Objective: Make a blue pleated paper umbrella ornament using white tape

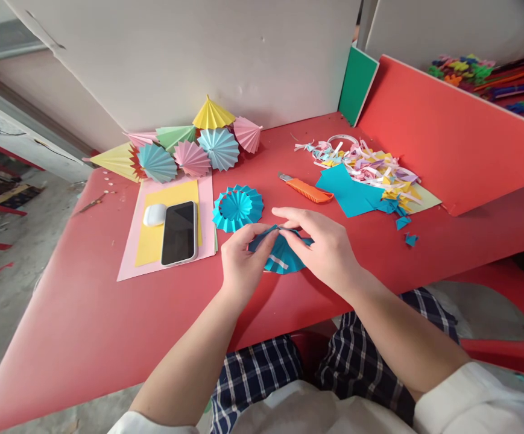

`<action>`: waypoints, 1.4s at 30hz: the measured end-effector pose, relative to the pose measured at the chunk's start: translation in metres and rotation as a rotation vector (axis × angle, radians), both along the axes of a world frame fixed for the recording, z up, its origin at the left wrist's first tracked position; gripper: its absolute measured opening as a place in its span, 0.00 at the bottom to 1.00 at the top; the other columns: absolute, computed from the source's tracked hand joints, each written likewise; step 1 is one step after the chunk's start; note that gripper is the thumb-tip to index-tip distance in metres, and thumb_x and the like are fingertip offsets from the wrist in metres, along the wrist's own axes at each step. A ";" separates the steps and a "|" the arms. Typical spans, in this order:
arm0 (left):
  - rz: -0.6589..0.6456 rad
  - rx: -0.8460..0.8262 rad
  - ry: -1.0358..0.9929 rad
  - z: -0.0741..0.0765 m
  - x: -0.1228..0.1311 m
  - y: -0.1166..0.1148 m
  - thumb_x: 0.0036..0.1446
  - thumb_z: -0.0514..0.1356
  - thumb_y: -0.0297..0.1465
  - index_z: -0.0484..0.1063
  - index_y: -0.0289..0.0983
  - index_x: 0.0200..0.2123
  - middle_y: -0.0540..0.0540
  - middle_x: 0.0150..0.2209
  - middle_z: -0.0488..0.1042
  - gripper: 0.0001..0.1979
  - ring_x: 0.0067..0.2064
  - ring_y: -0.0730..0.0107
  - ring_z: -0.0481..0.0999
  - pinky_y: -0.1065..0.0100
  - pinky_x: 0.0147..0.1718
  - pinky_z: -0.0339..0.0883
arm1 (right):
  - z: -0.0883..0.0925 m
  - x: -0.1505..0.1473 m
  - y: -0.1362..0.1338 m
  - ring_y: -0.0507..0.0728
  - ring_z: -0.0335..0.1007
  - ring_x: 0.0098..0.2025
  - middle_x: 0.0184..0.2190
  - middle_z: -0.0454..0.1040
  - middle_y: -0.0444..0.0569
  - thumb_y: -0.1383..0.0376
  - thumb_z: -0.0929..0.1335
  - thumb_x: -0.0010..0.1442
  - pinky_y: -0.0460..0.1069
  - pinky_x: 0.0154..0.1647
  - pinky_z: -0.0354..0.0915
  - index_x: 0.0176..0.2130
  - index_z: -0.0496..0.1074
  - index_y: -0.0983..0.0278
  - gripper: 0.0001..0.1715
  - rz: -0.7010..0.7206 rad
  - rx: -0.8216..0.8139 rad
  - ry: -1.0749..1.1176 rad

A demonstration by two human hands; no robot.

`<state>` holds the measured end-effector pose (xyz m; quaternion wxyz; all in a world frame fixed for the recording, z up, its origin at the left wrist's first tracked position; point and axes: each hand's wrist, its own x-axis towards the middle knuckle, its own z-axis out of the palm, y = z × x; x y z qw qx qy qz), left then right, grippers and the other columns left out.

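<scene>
My left hand (242, 259) and my right hand (318, 244) both pinch a pleated blue paper fan (280, 256) just above the red table (108, 325). The fan is half folded, with a white strip of tape on its lower side. A finished round blue pleated rosette (237, 208) lies just behind my left hand. An orange utility knife (307, 190) lies behind my right hand, its blade pointing left.
Several pastel paper umbrellas (189, 150) sit at the back left. A phone (179, 233) and a white earbud case (154, 214) rest on yellow and pink sheets (153, 265). Paper scraps (370, 169) and a blue sheet (347, 193) lie at the right, by red and green boards.
</scene>
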<state>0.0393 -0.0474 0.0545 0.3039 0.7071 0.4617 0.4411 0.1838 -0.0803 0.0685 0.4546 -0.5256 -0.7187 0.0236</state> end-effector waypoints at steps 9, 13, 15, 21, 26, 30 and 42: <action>-0.039 0.077 0.031 -0.001 -0.001 0.000 0.54 0.61 0.31 0.75 0.40 0.31 0.52 0.28 0.76 0.04 0.30 0.75 0.73 0.73 0.31 0.67 | 0.004 0.001 -0.002 0.51 0.75 0.38 0.36 0.78 0.44 0.71 0.63 0.60 0.46 0.41 0.71 0.48 0.69 0.60 0.16 0.033 -0.078 0.096; -0.051 0.097 0.080 0.000 -0.001 0.001 0.55 0.60 0.32 0.75 0.40 0.31 0.51 0.29 0.76 0.04 0.31 0.74 0.73 0.73 0.32 0.66 | 0.006 0.003 -0.001 0.50 0.75 0.37 0.32 0.78 0.44 0.72 0.65 0.58 0.45 0.40 0.70 0.47 0.69 0.62 0.17 0.047 -0.136 0.171; -0.060 0.096 0.087 0.000 -0.001 0.002 0.55 0.60 0.32 0.75 0.40 0.32 0.51 0.29 0.76 0.04 0.31 0.74 0.73 0.73 0.32 0.65 | 0.006 0.006 0.000 0.50 0.75 0.37 0.32 0.78 0.43 0.72 0.66 0.56 0.44 0.40 0.70 0.47 0.70 0.62 0.17 0.047 -0.179 0.235; -0.042 0.029 0.068 0.000 -0.001 0.002 0.54 0.60 0.34 0.76 0.40 0.33 0.50 0.30 0.76 0.06 0.32 0.72 0.73 0.72 0.32 0.67 | 0.005 0.013 0.004 0.52 0.74 0.35 0.32 0.77 0.43 0.68 0.68 0.55 0.47 0.37 0.70 0.46 0.70 0.58 0.17 -0.010 -0.251 0.363; -0.042 0.037 0.040 -0.002 -0.001 0.002 0.54 0.61 0.34 0.76 0.40 0.32 0.51 0.30 0.77 0.05 0.32 0.73 0.74 0.72 0.33 0.67 | 0.004 0.010 0.004 0.51 0.74 0.35 0.32 0.77 0.43 0.70 0.67 0.55 0.46 0.39 0.70 0.46 0.70 0.59 0.18 -0.004 -0.254 0.382; -0.047 0.047 0.039 -0.003 0.000 0.002 0.54 0.60 0.33 0.76 0.40 0.32 0.50 0.30 0.77 0.05 0.32 0.73 0.74 0.72 0.33 0.68 | 0.005 0.007 0.002 0.51 0.74 0.35 0.31 0.77 0.42 0.71 0.67 0.55 0.47 0.39 0.71 0.46 0.70 0.59 0.18 0.001 -0.265 0.376; -0.187 0.111 0.130 -0.005 -0.004 0.003 0.58 0.56 0.30 0.64 0.42 0.53 0.46 0.44 0.75 0.18 0.45 0.69 0.74 0.68 0.43 0.69 | 0.000 0.015 0.005 0.54 0.74 0.38 0.35 0.78 0.44 0.68 0.66 0.58 0.49 0.42 0.69 0.50 0.68 0.59 0.18 -0.014 -0.212 0.210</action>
